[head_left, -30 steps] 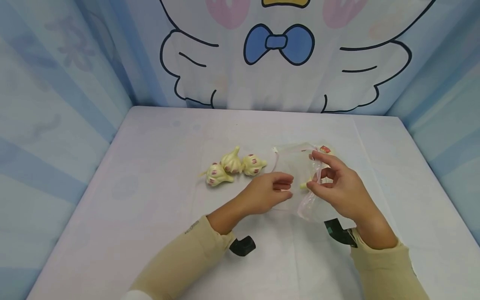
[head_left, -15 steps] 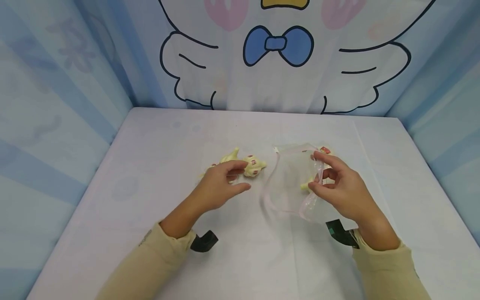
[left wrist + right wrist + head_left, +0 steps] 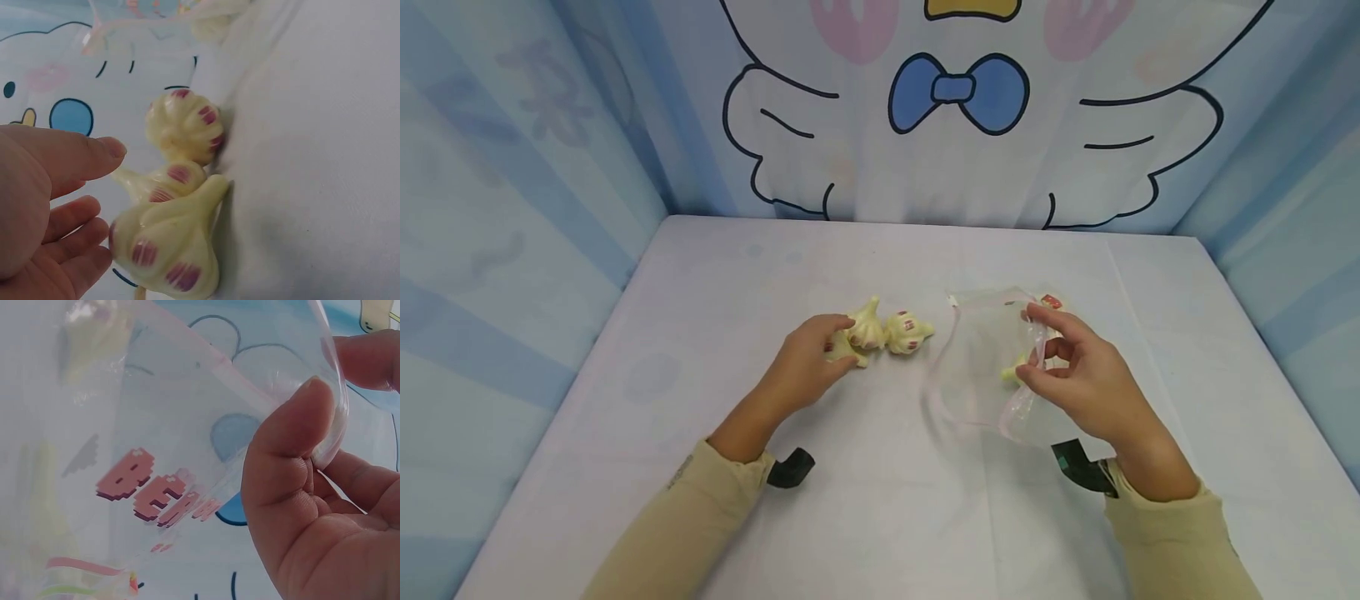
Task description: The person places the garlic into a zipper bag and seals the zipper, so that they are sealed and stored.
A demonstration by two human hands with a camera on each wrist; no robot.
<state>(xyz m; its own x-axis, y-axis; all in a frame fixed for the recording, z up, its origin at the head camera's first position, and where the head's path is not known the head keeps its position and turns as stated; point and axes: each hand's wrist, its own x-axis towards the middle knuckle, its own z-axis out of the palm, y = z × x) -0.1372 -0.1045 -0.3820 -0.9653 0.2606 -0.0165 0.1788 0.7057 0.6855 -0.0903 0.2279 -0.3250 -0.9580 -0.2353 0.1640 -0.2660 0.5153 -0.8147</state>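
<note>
My left hand (image 3: 805,362) reaches round the leftmost of three pale yellow garlic bulbs with purple patches. In the left wrist view its fingertips are right at the side of that near garlic bulb (image 3: 165,244), while the thumb stands apart from it. Behind lie the middle garlic bulb (image 3: 868,327) and the right garlic bulb (image 3: 907,332), close together. My right hand (image 3: 1078,375) pinches the rim of a clear plastic bag (image 3: 977,367), holding its pink-edged mouth open towards the left. A pale yellow thing (image 3: 1012,369) shows through the film, partly hidden by the fingers.
A white cloth covers the table (image 3: 715,275). Its back edge meets a cartoon-printed curtain (image 3: 955,167), with blue curtains on both sides. Red letters (image 3: 156,494) are printed on the bag. A dark strap end (image 3: 1082,467) sticks out at the right cuff.
My left hand has left the bag's mouth and moved left to the leftmost garlic bulb. The bag's mouth stands wider, and my right hand keeps its pinch on the rim almost unmoved.
</note>
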